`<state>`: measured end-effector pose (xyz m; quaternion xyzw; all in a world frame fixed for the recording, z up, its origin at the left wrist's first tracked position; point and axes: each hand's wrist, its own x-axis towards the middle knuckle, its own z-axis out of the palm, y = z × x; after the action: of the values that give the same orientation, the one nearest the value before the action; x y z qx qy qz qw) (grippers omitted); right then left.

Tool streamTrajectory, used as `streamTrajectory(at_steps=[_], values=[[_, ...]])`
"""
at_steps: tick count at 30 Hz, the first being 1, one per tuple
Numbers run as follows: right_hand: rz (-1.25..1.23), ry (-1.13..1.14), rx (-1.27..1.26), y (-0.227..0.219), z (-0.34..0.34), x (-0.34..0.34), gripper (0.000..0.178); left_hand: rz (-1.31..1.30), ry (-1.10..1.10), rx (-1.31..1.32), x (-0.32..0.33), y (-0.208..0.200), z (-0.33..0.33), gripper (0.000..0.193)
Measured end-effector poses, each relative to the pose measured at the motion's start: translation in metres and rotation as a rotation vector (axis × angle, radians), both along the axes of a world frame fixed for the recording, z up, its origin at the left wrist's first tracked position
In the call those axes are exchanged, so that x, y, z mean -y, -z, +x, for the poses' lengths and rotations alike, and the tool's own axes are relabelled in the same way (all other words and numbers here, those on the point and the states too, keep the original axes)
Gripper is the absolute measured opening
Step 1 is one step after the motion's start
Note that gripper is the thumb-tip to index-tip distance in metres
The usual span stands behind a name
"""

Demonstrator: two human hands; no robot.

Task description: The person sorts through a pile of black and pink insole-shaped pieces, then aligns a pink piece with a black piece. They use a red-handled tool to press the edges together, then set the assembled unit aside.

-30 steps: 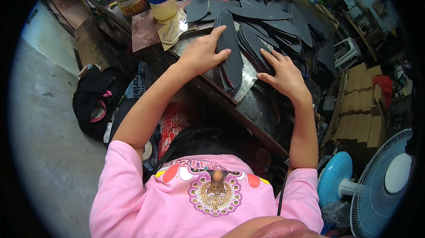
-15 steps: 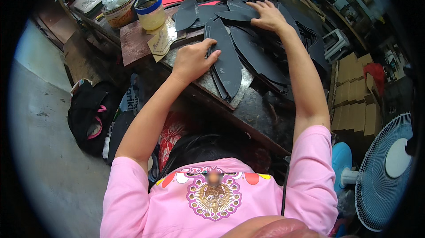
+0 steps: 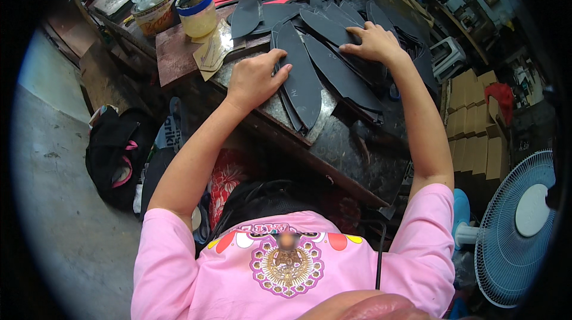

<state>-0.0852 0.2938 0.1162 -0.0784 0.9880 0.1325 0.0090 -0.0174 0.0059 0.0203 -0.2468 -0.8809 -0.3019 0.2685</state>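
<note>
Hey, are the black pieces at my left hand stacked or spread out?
Stacked: beside your left hand, more dark edges show beneath the top piece, along its lower left side.

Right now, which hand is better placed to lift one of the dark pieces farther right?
Probably the right hand: it's at a dark piece there, while the left hand is at a separate stack.

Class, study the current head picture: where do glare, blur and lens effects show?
Head view: glare whitens part of the tan card beside the blue-rimmed jar; a small round patch on the pink shirt looks blurred, while the left hand and right hand look fairly sharp; fisheye framing leaves black corners, with bluish haze along the left rim.
</note>
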Motion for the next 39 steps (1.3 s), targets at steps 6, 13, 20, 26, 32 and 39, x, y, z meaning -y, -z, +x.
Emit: streamTrajectory(at_steps=[6,13,20,26,32,39], values=[[-0.147,0.016,-0.166,0.007,0.008,-0.015,0.063,0.006,0.004,0.012,0.0,-0.003,0.002,0.029],[-0.366,-0.05,-0.289,0.003,0.026,-0.006,0.044,0.009,-0.001,0.045,0.0,-0.007,0.004,0.027],[-0.157,-0.145,-0.348,0.01,0.045,0.027,0.032,0.002,-0.013,0.057,-0.001,-0.005,0.003,0.025],[-0.133,-0.379,-0.63,0.003,0.077,0.067,0.02,0.173,0.044,0.142,0.004,-0.004,0.0,0.055],[-0.26,-0.546,-0.309,0.022,0.119,0.116,0.015,0.059,-0.005,0.105,0.003,-0.005,0.0,0.064],[-0.254,-0.166,-0.309,0.006,0.074,0.041,0.036,-0.004,-0.047,0.029,0.0,-0.001,-0.003,0.058]])
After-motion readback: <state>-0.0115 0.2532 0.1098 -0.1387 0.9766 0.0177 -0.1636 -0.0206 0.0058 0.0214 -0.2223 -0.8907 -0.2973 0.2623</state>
